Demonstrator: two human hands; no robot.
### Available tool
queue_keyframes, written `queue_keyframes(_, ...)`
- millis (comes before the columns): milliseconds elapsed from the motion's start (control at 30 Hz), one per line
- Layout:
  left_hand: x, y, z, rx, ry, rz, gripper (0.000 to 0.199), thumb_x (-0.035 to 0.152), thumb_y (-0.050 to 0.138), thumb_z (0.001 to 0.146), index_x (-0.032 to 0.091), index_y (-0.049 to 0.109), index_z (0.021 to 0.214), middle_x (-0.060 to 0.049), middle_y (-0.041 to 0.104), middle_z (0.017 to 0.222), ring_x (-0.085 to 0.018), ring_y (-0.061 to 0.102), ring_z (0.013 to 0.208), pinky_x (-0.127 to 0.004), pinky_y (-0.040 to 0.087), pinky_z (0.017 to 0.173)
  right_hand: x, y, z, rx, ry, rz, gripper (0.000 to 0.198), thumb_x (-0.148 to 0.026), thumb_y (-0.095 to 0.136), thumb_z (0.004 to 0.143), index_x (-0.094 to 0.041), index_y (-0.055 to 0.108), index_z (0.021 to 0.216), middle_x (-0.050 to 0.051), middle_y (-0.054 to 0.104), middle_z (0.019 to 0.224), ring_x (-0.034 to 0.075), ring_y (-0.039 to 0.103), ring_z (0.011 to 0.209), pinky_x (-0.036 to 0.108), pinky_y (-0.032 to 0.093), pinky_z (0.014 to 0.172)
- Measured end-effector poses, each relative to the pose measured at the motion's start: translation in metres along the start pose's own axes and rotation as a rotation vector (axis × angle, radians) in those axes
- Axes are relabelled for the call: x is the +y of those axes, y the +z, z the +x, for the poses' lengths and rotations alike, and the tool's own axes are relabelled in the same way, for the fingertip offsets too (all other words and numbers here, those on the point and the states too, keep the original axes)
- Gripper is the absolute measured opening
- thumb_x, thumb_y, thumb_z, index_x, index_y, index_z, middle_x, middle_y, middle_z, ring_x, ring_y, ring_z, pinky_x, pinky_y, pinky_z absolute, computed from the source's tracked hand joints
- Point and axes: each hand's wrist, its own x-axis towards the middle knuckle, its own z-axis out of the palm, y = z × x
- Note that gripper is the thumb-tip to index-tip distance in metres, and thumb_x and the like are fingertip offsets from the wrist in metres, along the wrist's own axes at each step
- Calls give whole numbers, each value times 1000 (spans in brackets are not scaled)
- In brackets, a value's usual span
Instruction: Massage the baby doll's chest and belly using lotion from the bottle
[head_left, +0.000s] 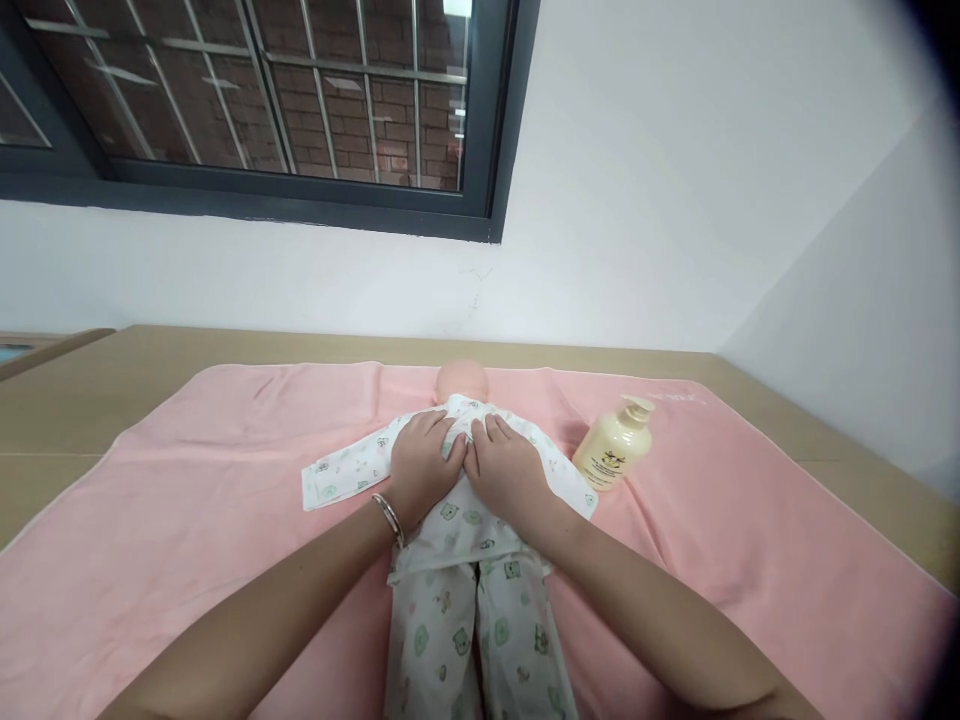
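A baby doll [462,381] lies on a pink towel [247,430], its head toward the wall. It wears a white top [465,525] and white trousers [442,635], both printed with small green figures. My left hand [424,465], with a silver bangle at the wrist, rests flat on the left side of the doll's chest. Beside it my right hand [510,465] lies flat on the right side, the thumbs close together. Both hands have their fingers stretched out on the cloth and grip nothing. The doll's hands do not show at the sleeve ends.
A pale yellow pump bottle [613,445] leans at a tilt on the towel, right of the doll near its sleeve. The towel covers a wooden table [187,345] that meets a white wall [637,200]. Above is a dark-framed window [480,215] with metal bars.
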Motion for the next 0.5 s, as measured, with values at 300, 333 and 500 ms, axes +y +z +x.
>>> queue_keyframes(300, -2, 4, 2, -73, -88, -16, 37, 31, 50, 85, 13, 60, 116, -13, 62, 120, -28, 54, 114, -45, 43, 100, 20, 10, 12, -61, 18, 122, 53, -35, 42, 96, -9, 40, 142, 16, 37, 143, 28, 31, 134, 42, 26, 112)
queue_keyframes(333, -3, 5, 2, -87, -96, -18, 39, 31, 50, 85, 12, 59, 118, -13, 61, 123, -29, 52, 117, -45, 42, 102, 21, 12, 12, -68, 15, 133, 54, -35, 42, 97, -9, 38, 144, 16, 35, 145, 29, 29, 136, 43, 25, 113)
queue_keyframes(500, -6, 9, 2, -109, -107, -30, 41, 32, 49, 86, 12, 56, 122, -12, 60, 126, -28, 50, 120, -46, 39, 105, 22, 17, 11, -60, 21, 161, 53, -35, 38, 98, -9, 36, 145, 15, 31, 147, 28, 25, 137, 44, 22, 114)
